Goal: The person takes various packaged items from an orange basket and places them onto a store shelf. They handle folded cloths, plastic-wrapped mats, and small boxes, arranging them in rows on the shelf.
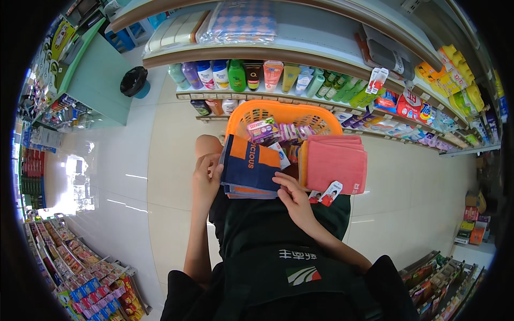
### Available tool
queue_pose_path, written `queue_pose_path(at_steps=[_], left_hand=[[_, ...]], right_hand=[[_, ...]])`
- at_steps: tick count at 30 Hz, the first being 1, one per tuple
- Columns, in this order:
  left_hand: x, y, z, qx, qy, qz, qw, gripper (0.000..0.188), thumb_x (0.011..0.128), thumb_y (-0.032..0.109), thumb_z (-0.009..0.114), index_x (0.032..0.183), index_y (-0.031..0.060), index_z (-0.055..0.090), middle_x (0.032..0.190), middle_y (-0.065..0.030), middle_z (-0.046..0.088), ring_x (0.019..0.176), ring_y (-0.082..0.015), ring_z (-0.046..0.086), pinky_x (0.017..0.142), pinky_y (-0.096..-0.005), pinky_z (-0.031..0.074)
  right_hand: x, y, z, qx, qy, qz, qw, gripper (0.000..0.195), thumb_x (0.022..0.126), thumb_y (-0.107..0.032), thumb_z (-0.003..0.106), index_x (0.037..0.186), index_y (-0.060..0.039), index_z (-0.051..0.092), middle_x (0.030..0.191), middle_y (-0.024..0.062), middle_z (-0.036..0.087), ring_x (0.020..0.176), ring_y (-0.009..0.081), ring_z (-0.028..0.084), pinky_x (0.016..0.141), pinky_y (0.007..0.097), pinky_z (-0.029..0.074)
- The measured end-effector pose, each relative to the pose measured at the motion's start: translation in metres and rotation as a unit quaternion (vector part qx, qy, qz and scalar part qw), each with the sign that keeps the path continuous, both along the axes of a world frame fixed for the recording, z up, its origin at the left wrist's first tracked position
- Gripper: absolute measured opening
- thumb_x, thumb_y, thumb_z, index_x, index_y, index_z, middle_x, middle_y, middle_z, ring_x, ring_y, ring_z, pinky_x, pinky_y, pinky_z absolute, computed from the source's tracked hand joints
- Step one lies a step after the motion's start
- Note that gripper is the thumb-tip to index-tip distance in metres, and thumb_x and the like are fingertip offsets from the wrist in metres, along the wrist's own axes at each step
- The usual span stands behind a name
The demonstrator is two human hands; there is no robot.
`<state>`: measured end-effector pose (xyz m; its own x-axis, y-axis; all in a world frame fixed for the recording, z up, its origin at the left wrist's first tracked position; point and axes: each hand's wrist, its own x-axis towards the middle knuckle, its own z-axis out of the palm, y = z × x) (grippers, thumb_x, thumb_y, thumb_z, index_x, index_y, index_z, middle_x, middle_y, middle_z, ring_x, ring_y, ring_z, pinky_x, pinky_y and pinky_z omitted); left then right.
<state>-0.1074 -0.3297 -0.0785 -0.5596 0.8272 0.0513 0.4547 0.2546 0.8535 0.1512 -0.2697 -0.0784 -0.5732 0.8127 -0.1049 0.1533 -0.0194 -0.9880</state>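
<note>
A stack of folded navy and orange towels [252,168] lies over the near left part of an orange plastic basket [287,105]. My left hand [207,174] pinches the stack's left edge between thumb and fingers. At the right edge of the top towel, the fingertips of my right hand [292,196] rest on the cloth, fingers apart. Folded pink towels [335,162] lie at the basket's right, with a yellowish towel [304,166] along their left side. Paper tags [331,193] hang off their near edge. Inside the basket are a purple box [263,130] and several small purple packs [295,131].
Ahead, a store shelf [245,94] carries shampoo bottles and tubes; bagged textiles [243,24] lie above. Detergent packs [409,106] stand at right. A bin with a black bag [134,83] stands beside a green counter [100,80]. Snack racks [88,277] are at lower left.
</note>
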Motion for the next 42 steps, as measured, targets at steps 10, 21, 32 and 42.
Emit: queue_pose_path(at_steps=[10,21,32,42], left_hand=[[-0.005,-0.015,-0.051,-0.074,-0.066,-0.007,0.995,0.041,0.088,0.008,0.069,0.126,-0.0025,0.058,0.112,-0.0206,0.066,0.084,-0.0271,0.068,0.072,-0.0352,0.054],[-0.003,-0.003,-0.090,-0.095,0.099,-0.012,0.990,0.062,0.079,0.015,0.079,0.133,-0.0028,0.052,0.104,-0.0220,0.070,0.085,-0.0291,0.067,0.079,-0.0370,0.054],[-0.014,-0.006,-0.074,-0.135,-0.231,-0.028,0.963,0.041,0.073,0.001,0.077,0.111,-0.0084,0.064,0.094,-0.0134,0.073,0.080,-0.0188,0.069,0.073,-0.0312,0.055],[0.012,0.001,0.053,0.067,-0.004,-0.279,0.958,0.036,0.058,-0.011,0.070,0.088,0.0076,0.061,0.106,-0.0043,0.066,0.105,-0.0270,0.059,0.092,-0.0365,0.048]], right_hand=[[-0.020,0.003,-0.056,-0.073,-0.109,-0.003,0.991,0.052,0.096,-0.024,0.064,0.140,-0.0043,0.046,0.150,0.0177,0.034,0.137,0.0276,0.038,0.111,0.0341,0.032],[-0.022,0.018,-0.063,-0.310,-0.013,-0.068,0.948,0.050,0.095,-0.024,0.066,0.137,-0.0016,0.052,0.133,0.0127,0.054,0.124,0.0209,0.049,0.106,0.0299,0.036],[-0.020,0.017,-0.073,-0.281,-0.029,-0.044,0.958,0.047,0.094,-0.025,0.066,0.133,0.0003,0.058,0.138,0.0155,0.050,0.129,0.0238,0.048,0.108,0.0314,0.036],[-0.032,0.021,-0.038,-0.386,0.127,-0.091,0.909,0.059,0.103,-0.052,0.044,0.137,-0.0052,0.054,0.135,0.0086,0.058,0.125,0.0203,0.053,0.109,0.0337,0.036]])
